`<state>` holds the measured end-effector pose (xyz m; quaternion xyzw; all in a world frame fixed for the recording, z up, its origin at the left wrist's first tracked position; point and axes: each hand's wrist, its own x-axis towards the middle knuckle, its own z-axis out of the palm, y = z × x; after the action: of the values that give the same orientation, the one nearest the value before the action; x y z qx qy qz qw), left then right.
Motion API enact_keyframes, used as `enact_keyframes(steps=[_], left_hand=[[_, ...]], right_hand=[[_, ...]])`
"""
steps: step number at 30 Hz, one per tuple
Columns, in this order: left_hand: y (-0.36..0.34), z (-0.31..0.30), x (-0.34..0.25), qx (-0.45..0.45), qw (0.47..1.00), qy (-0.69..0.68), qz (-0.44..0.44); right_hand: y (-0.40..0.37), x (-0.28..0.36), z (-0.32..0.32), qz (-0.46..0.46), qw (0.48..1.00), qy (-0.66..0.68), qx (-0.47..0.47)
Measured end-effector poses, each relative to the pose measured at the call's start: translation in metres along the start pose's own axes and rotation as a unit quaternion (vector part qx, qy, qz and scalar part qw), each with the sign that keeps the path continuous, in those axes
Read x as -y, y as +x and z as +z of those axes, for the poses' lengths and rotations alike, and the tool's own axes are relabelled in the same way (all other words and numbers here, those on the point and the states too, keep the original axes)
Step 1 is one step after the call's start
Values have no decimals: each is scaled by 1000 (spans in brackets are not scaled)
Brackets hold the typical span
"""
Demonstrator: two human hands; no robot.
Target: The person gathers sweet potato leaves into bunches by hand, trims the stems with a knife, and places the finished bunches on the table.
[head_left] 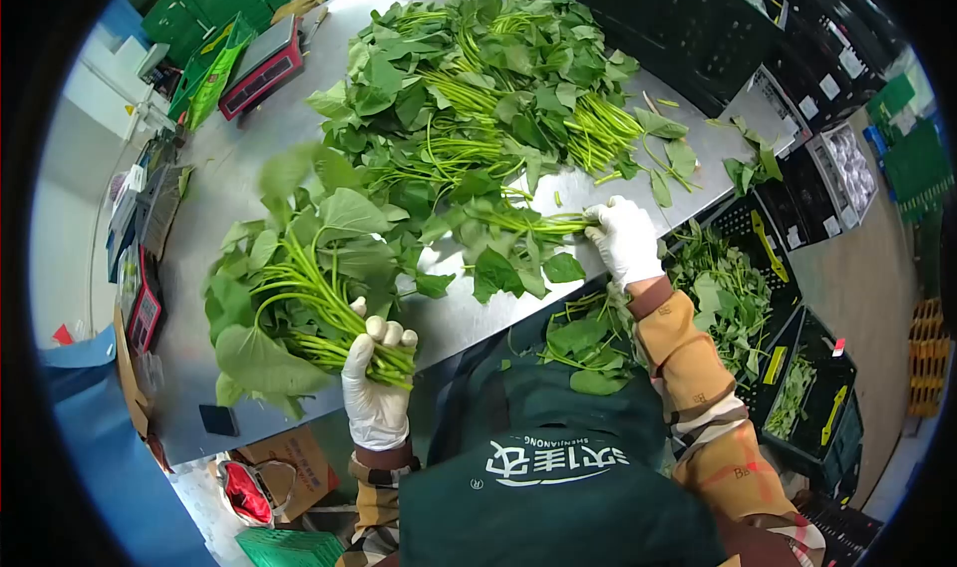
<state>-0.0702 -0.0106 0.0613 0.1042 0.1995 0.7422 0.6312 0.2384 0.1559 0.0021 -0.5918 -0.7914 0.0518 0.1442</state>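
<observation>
My left hand [377, 382], in a white glove, is closed around the stems of a thick bunch of leafy greens [309, 298]. Its broad leaves spread to the left over the table's near edge. My right hand [626, 243], gloved as well, pinches the stem ends of a smaller bunch of greens [508, 228], whose leaves point left over the metal table [459, 328]. Beyond both hands lies a large heap of the same leafy greens [478, 88], with cut stems showing among the leaves.
Red scales [261, 68] stand at the back left. A black crate [648, 28] sits at the table's far right. Below right, another black crate [763, 218] holds loose greens. More leaves [588, 343] lie by my apron. A small dark flat object [218, 420] rests near the left edge.
</observation>
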Motion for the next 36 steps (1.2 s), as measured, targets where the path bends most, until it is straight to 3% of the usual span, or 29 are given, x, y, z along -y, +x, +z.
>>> enact_keyframes(steps=[2,3,4,5,7,8,9,11,12,13,15,16,17,19,20,23,24,26,27,29,32,34,36], left_hand=[[-1,-3,4,-4,1000,7,-13],[-2,0,6,-24,1000,5,-16],[-1,-2,9,-22,999,-17,-20],[-1,-3,12,-19,999,-40,-23],[-1,-1,14,-20,997,-64,-30],[0,1,15,-19,996,-76,-33],[1,3,14,-15,997,-67,-37],[0,4,15,-15,998,-53,-38],[0,6,16,-16,999,-41,-30],[-2,7,18,-23,998,-41,-33],[0,14,21,-28,998,-41,-37],[1,13,22,-25,997,-50,-49],[1,14,25,-27,997,-47,-62],[0,14,32,-65,995,-26,-76],[1,10,38,-71,994,-2,-78],[2,16,51,-124,985,53,-106],[2,11,55,-125,980,74,-136],[1,19,67,-125,979,130,-90],[-1,29,72,-122,979,158,-44],[-1,16,73,-117,979,152,-74],[-1,6,72,-126,974,175,-63],[-1,10,70,-120,980,154,-42],[0,14,65,-123,986,67,-95]], right_hand=[[-3,1,-8,70,939,326,83],[-5,2,-15,105,865,476,119],[-9,12,-32,136,772,614,98],[-11,9,-32,124,720,680,62],[-13,-8,-23,136,760,618,148],[-12,-12,-12,195,902,348,166],[-15,-7,-16,167,892,404,117],[-17,-10,-36,136,753,636,101],[-18,13,-52,147,617,773,18],[-17,16,-59,139,554,821,13],[-10,12,-56,179,798,573,57],[-8,12,-39,152,838,523,22],[-12,10,-30,145,842,518,26],[-18,43,-58,185,779,596,52],[-22,47,-46,155,776,608,65],[-39,76,-38,89,818,554,127],[-46,88,-39,85,809,564,143],[-53,111,-51,68,820,541,174],[-57,114,-42,9,860,491,137],[-61,120,-32,-75,898,430,61],[-61,124,-37,-100,907,403,63],[-61,125,-38,-38,843,522,125],[-64,126,-38,23,783,605,140]])
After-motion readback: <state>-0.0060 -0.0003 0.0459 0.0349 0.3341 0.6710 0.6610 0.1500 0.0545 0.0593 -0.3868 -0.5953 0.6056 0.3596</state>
